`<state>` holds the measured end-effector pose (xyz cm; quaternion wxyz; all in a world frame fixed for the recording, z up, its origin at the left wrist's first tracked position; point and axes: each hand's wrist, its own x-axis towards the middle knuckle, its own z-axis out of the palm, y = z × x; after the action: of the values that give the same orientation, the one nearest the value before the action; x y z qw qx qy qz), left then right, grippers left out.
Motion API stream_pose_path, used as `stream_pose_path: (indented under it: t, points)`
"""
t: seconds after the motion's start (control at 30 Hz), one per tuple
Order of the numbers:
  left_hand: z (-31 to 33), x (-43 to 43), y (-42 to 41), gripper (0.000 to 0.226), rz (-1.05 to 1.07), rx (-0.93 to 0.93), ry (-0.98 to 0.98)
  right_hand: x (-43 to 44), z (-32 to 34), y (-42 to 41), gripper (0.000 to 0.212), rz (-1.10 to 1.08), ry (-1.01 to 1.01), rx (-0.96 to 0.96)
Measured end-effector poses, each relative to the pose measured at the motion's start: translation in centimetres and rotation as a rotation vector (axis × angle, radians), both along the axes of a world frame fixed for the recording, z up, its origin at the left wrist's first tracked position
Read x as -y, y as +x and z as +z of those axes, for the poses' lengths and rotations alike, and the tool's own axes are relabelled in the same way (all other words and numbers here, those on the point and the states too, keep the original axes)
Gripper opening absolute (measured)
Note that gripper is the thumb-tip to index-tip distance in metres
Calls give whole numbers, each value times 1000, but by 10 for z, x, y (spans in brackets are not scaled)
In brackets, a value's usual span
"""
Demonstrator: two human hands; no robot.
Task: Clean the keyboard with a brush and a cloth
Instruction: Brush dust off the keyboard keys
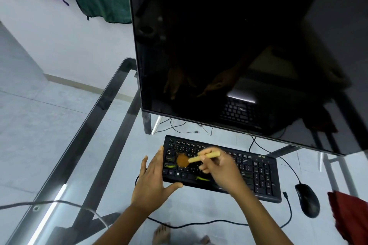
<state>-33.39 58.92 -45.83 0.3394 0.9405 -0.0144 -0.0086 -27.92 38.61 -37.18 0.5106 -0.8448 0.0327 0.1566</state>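
Left hand — fingers straight — rests against keyboard end; right hand grips brush over the keys

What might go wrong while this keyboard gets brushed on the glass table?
1. The brown-bristled wooden brush in the right hand could push the yellow-green scraps down between the keys of the black keyboard rather than off it.
2. Only the left hand steadies the keyboard, at its left end; it might slide on the smooth glass table.
3. The loose black cable in front of the keyboard might catch on an arm.
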Motion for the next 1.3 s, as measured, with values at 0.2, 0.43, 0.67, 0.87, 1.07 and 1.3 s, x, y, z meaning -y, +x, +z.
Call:
stream_pose_path:
  t: [0.2, 0.43, 0.67, 0.87, 1.07, 1.3]
  points:
    - [-6, -1, 1, 112, -66, 3, 49, 15, -1, -12, 15, -36, 74, -83]
    - [-3, 11, 3, 108, -179, 79, 272, 33, -6, -7, 6, -316, 181, 65]
    - [12, 43, 22, 99, -234, 81, 293, 39, -5, 17, 7, -356, 59, 201]
    - [18, 74, 36, 96, -376, 51, 417, 59, -5, 13, 11, -323, -47, 201]
    - [8, 85, 44, 104, -449, -25, 477, 81, -12, -8, 9, -252, -13, 145]
    - [4, 85, 43, 106, -453, -58, 512, 94, -3, -20, 10, -186, 105, 20]
